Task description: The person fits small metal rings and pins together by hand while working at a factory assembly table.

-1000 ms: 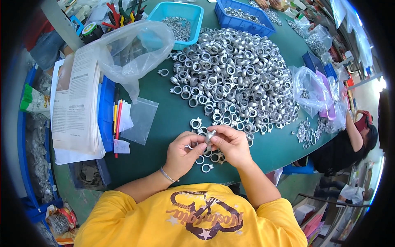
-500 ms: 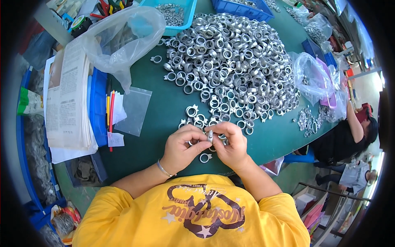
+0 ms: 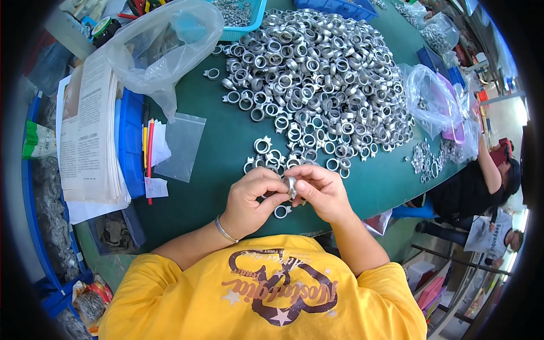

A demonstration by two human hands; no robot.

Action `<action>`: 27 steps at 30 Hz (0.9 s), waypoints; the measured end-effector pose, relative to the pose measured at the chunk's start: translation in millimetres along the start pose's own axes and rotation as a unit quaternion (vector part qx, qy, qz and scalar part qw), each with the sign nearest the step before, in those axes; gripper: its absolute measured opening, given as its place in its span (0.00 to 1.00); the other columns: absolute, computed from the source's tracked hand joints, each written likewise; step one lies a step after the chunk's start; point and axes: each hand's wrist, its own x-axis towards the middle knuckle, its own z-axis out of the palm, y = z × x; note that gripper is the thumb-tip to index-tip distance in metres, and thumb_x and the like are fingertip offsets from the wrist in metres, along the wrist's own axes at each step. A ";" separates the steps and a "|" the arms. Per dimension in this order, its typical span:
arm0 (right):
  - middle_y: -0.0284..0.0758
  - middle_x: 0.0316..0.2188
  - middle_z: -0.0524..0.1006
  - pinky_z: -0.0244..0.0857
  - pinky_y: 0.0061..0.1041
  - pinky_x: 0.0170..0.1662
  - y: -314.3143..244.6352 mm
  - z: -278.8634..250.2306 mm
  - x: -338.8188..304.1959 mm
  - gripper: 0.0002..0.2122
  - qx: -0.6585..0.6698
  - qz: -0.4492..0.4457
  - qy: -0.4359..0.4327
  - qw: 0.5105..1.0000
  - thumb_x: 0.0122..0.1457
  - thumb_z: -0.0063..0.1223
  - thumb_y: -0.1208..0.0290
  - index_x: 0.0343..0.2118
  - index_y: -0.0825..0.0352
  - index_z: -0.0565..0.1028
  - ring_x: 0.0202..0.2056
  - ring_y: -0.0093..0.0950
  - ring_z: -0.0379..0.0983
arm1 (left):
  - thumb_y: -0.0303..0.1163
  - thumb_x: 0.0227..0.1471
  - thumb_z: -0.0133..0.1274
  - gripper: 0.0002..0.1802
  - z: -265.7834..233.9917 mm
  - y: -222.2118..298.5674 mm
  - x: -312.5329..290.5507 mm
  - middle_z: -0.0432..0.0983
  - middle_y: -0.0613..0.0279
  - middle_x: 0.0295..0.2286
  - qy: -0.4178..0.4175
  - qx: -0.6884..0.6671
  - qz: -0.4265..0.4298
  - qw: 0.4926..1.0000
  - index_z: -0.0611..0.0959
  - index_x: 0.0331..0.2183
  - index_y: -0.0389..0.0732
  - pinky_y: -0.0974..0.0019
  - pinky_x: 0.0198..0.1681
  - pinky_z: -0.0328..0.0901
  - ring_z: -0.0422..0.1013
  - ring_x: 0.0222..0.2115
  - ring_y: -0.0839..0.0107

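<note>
Between both hands, just above the near edge of the green table, I hold one silver metal ring fitting (image 3: 291,186). The thumb and fingers of my left hand (image 3: 252,198) pinch its left side. My right hand (image 3: 322,192) grips it from the right with thumb and fingertips. Another metal ring (image 3: 281,211) lies flat on the table just below my fingers. Several similar rings (image 3: 263,145) lie scattered just beyond my hands, some partly hidden by them. Behind these spreads a large heap of metal rings (image 3: 317,79), each with a small lug.
A turquoise basket (image 3: 262,14) of small parts and a blue tray (image 3: 340,7) stand beyond the heap. Newspapers (image 3: 90,136), pencils (image 3: 150,147) and a clear plastic bag (image 3: 182,147) lie left. At right are plastic bags (image 3: 430,102), loose parts (image 3: 425,161) and a seated co-worker (image 3: 470,190).
The ring between my fingers has turned, showing more of its band. My right fingers have shifted around it. The view has tilted slightly, and a person in the right background has moved.
</note>
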 end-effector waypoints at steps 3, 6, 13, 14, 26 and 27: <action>0.39 0.37 0.73 0.69 0.21 0.35 4.0 -0.8 0.1 0.11 0.074 -0.039 -0.015 0.996 0.56 0.49 0.78 0.42 0.71 0.69 0.33 0.23 0.71 | 0.18 0.40 0.58 0.09 2.4 6.0 -1.9 0.70 0.66 0.26 0.041 -0.032 -0.078 0.996 0.77 0.27 0.37 0.79 0.25 0.61 0.66 0.24 0.82; 0.43 0.42 0.70 0.68 0.23 0.40 9.2 -1.2 1.9 0.12 0.172 -0.073 -0.032 0.982 0.53 0.49 0.83 0.41 0.70 0.66 0.40 0.27 0.70 | 0.20 0.43 0.56 0.06 -1.0 2.9 0.7 0.71 0.65 0.24 0.044 -0.046 -0.077 0.995 0.77 0.28 0.35 0.78 0.24 0.62 0.67 0.22 0.80; 0.44 0.42 0.69 0.67 0.25 0.42 20.7 6.3 -0.7 0.20 -0.020 -0.217 0.021 0.976 0.48 0.50 0.90 0.43 0.67 0.61 0.43 0.29 0.69 | 0.24 0.49 0.53 0.05 -1.7 6.3 -0.1 0.72 0.64 0.25 0.015 -0.234 -0.262 0.936 0.76 0.31 0.34 0.80 0.24 0.64 0.68 0.21 0.81; 0.43 0.43 0.69 0.66 0.24 0.42 20.5 5.3 -1.1 0.21 -0.041 -0.220 0.012 0.974 0.48 0.50 0.90 0.44 0.67 0.60 0.44 0.29 0.69 | 0.24 0.49 0.53 0.06 -1.8 5.2 -0.5 0.73 0.63 0.25 0.017 -0.241 -0.259 0.935 0.76 0.32 0.33 0.79 0.24 0.64 0.68 0.21 0.81; 0.41 0.35 0.75 0.66 0.20 0.35 13.8 21.6 5.7 0.18 -0.286 -0.310 0.169 0.891 0.42 0.60 0.85 0.37 0.70 0.68 0.33 0.26 0.73 | 0.22 0.49 0.52 0.09 -4.0 -1.0 2.3 0.75 0.58 0.26 0.076 -0.338 -0.283 0.895 0.75 0.36 0.32 0.75 0.26 0.69 0.72 0.23 0.75; 0.41 0.35 0.75 0.67 0.20 0.34 14.4 21.0 5.6 0.17 -0.277 -0.319 0.162 0.892 0.42 0.60 0.85 0.37 0.70 0.68 0.33 0.26 0.73 | 0.23 0.50 0.51 0.09 -4.0 -1.4 1.6 0.75 0.57 0.27 0.077 -0.342 -0.285 0.892 0.75 0.36 0.32 0.75 0.26 0.69 0.72 0.23 0.75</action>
